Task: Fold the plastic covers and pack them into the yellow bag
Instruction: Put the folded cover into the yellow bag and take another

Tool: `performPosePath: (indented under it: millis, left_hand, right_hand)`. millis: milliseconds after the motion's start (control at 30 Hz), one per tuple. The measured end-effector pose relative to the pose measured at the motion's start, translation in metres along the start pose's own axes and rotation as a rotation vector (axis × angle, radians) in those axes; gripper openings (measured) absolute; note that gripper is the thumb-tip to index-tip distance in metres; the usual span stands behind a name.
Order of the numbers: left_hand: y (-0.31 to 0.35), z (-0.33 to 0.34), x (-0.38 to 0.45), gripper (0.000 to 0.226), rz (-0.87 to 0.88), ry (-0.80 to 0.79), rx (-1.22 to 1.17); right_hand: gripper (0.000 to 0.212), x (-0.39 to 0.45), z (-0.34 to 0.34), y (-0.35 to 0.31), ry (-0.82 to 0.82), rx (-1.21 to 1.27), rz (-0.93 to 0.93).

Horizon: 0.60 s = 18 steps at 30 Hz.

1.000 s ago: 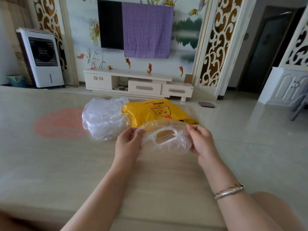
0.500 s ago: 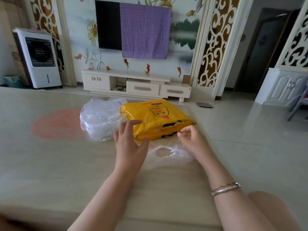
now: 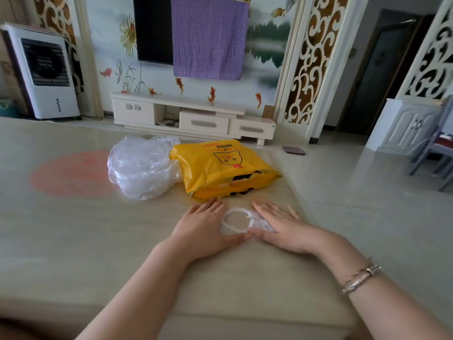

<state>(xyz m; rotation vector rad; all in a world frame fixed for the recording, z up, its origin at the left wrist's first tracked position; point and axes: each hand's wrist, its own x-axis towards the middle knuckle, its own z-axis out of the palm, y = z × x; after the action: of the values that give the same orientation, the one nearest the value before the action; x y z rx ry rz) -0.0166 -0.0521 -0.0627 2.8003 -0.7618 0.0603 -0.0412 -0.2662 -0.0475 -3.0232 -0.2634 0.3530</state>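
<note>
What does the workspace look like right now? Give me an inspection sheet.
Surface: beige table with a faded red circle.
Job's things: one plastic cover flat on the table; pile of clear covers beside the yellow bag, touching it.
Clutter: nothing seen.
Hands: left hand and right hand flat, pressing the cover from both sides.
Cables: one behind the TV stand.
Surroundings: air cooler, TV half under a purple cloth.

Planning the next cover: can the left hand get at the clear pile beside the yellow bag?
Probably yes. The left hand lies flat on the plastic cover, and only bare table separates it from the clear pile.
</note>
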Motion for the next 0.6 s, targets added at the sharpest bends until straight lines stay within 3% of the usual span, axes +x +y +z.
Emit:
performPosePath:
  millis: [167, 233, 333, 467, 533, 600]
  left_hand:
    - [-0.004, 0.002, 0.001, 0.108, 0.029, -0.034, -0.001]
    - [-0.004, 0.004, 0.000, 0.099, 0.043, 0.050, -0.094]
    - [-0.011, 0.004, 0.000, 0.077, 0.087, 0.253, -0.448]
    - [-0.017, 0.004, -0.006, 0.037, 0.137, 0.444, -0.574]
    - [-0.013, 0.001, -0.009, 0.027, 0.119, 0.422, -0.582]
    - [-0.010, 0.001, -0.010, 0.032, 0.084, 0.351, -0.550]
  right_hand:
    - [0.096, -0.010, -0.002, 0.007, -0.020, -0.005, -0.054]
    - [0.090, -0.019, -0.004, 0.005, 0.043, 0.080, -0.078]
    - [0.084, -0.029, -0.009, 0.004, 0.225, 0.196, -0.146]
    - [0.050, -0.031, -0.010, 0.005, 0.367, 0.178, -0.279]
    - [0.033, -0.029, -0.009, 0.003, 0.363, 0.143, -0.318]
    - [0.019, -0.026, -0.006, -0.001, 0.370, 0.080, -0.322]
